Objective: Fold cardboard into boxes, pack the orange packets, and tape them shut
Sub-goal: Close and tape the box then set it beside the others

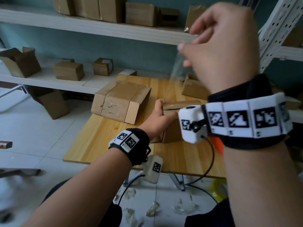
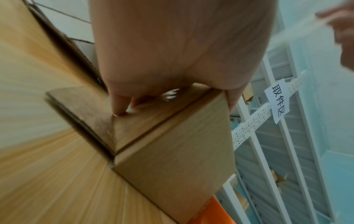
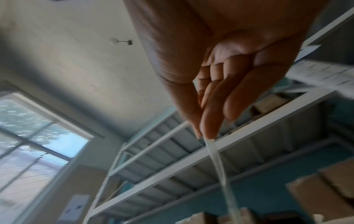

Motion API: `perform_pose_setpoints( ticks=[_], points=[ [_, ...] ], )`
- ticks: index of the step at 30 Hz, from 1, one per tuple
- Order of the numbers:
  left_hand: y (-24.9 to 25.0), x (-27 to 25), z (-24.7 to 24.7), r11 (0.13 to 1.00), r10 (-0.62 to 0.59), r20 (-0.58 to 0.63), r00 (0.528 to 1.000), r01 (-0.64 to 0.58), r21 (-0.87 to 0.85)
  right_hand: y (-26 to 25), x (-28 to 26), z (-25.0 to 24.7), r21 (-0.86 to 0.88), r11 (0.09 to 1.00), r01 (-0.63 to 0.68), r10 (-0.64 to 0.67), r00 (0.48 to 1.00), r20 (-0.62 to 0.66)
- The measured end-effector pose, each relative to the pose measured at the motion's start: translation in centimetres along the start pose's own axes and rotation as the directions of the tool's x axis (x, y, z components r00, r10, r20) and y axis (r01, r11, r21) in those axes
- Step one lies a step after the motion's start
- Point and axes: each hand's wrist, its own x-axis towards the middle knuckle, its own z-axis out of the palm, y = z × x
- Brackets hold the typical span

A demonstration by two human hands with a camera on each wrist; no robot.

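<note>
A small cardboard box (image 1: 172, 133) (image 2: 172, 151) stands on the wooden table (image 1: 101, 145), flaps folded down with a slit between them. My left hand (image 1: 158, 109) (image 2: 172, 91) grips its top left end, fingers bent onto the flap and thumb over the far edge. My right hand (image 1: 188, 45) (image 3: 205, 133) is raised high, thumb and fingers pinching a strip of clear tape (image 1: 173, 72) (image 3: 218, 163). The tape stretches down to the box by my left fingers. An orange object (image 1: 218, 145) (image 2: 208, 212) lies beside the box, mostly hidden by my right wrist.
A bigger cardboard box (image 1: 121, 102) lies on its side left of the small one; another box (image 1: 193, 89) sits at the table's back right. White shelves (image 1: 82, 25) behind hold several boxes. Tape scraps (image 1: 152, 210) litter the tiled floor under the table's near edge.
</note>
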Motion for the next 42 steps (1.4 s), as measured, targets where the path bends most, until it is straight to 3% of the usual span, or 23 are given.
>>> perform_pose_setpoints(
  ticks=[5,15,23,27,32,38,42],
  points=[
    [0.2,-0.2,-0.7,0.998,-0.056,0.045,0.997,0.058,-0.023,5.1,0.7,-2.4,0.018,0.971,-0.240,0.240,0.971,0.008],
    [0.3,0.2,-2.2,0.992,0.007,0.105,0.994,-0.020,0.123,12.8,-1.2,-2.8,0.061,0.779,-0.624,0.614,0.779,0.128],
    [0.2,0.2,-3.3,0.967,0.010,0.095,0.995,-0.034,0.253,15.9,-3.0,-1.3,0.081,0.748,-0.659,0.646,0.751,0.138],
    [0.3,0.1,-3.6,0.957,0.004,0.088,0.996,-0.029,0.289,16.4,-3.9,-0.7,0.182,0.679,-0.711,0.684,0.703,0.193],
    [0.2,0.1,-3.7,0.955,0.002,0.097,0.995,-0.031,0.294,16.3,-5.1,1.0,0.289,0.627,-0.723,0.701,0.686,0.193],
    [0.1,0.2,-3.7,0.958,-0.008,0.099,0.995,-0.021,0.286,16.3,-5.8,1.9,0.361,0.496,-0.790,0.754,0.598,0.272],
    [0.1,0.2,-3.7,0.960,-0.016,0.099,0.995,-0.013,0.281,16.7,-6.4,2.5,0.309,0.531,-0.789,0.757,0.606,0.243]
  ],
)
